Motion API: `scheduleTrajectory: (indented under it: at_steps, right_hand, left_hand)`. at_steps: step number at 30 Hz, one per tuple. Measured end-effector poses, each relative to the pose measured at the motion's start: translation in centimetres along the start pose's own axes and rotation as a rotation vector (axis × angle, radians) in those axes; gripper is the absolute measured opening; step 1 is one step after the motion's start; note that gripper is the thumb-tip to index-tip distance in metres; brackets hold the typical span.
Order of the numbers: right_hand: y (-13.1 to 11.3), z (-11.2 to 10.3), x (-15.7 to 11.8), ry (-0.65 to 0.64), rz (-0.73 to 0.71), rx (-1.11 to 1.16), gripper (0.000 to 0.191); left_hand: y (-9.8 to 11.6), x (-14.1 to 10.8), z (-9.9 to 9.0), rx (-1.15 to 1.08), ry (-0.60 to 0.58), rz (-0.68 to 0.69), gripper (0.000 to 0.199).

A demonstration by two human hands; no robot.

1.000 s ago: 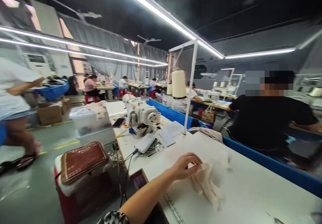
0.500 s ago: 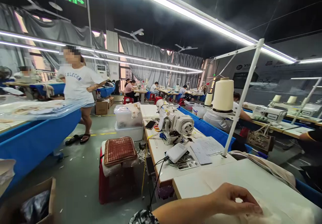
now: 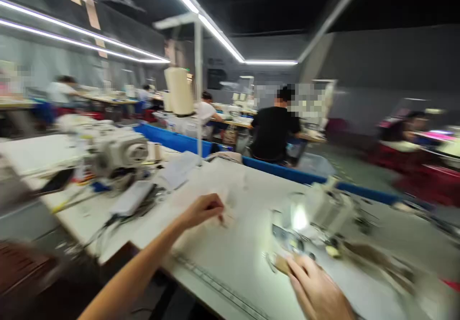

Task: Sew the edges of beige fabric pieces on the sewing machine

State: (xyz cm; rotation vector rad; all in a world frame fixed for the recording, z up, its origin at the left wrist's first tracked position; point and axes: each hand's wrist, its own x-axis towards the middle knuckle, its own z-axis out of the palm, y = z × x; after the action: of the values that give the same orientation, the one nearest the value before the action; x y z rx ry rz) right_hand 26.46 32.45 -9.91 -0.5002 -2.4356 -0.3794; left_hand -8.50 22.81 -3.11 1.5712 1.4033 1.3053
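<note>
My left hand (image 3: 206,210) is over the white table, its fingers curled and pinched on a thin pale fabric piece (image 3: 201,236) that hardly stands out from the tabletop. On the right, my right hand (image 3: 316,281) reaches in beside the needle area of a sewing machine (image 3: 332,210), fingers close together against a small tan piece (image 3: 281,264). Blur hides what that piece is. A bright lamp (image 3: 300,218) lights the spot just beyond it.
A measuring strip (image 3: 219,284) runs along the near table edge. To the left are a second sewing machine (image 3: 118,150), a white box with cables (image 3: 132,198), papers (image 3: 180,169) and a thread cone (image 3: 179,90). Beyond a blue trough (image 3: 280,169), a person in black (image 3: 271,133) sits.
The view has swung right, bringing the nearer sewing machine and my right hand into sight. My left hand remains at the pale fabric. The standing person has left the view.
</note>
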Motion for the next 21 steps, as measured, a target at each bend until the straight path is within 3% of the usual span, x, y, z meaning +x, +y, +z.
scheduleTrajectory:
  at_steps: [4, 7, 9, 12, 14, 17, 21]
  right_hand:
    - [-1.3, -1.3, 0.4, -0.124, 0.188, 0.019, 0.02]
    - [-1.6, -0.9, 0.7, -0.138, 0.225, 0.049, 0.022]
    - [-1.7, -0.7, 0.4, -0.122, 0.215, 0.057, 0.026]
    - [-1.7, -0.6, 0.2, -0.06, 0.184, 0.058, 0.019]
    - [-1.7, -0.7, 0.3, -0.039, 0.181, 0.075, 0.012]
    - [-1.8, -0.9, 0.6, -0.03, 0.182, 0.092, 0.009]
    - [-1.9, -1.1, 0.8, -0.038, 0.185, 0.093, 0.011]
  left_hand:
    - [4.0, 1.0, 1.9, 0.268, -0.34, -0.183, 0.028]
    - [6.2, 1.7, 6.2, 0.336, -0.522, -0.238, 0.023]
    - [6.3, 2.7, 9.3, 0.32, -0.58, -0.203, 0.017]
    - [4.6, 4.9, 12.9, 0.257, -0.588, -0.184, 0.011]
    - [3.3, 6.1, 14.2, 0.282, -0.541, -0.193, 0.01]
    - [1.9, 7.2, 15.0, 0.411, -0.459, -0.201, 0.012]
    - [1.2, 7.4, 15.0, 0.506, -0.439, -0.239, 0.016]
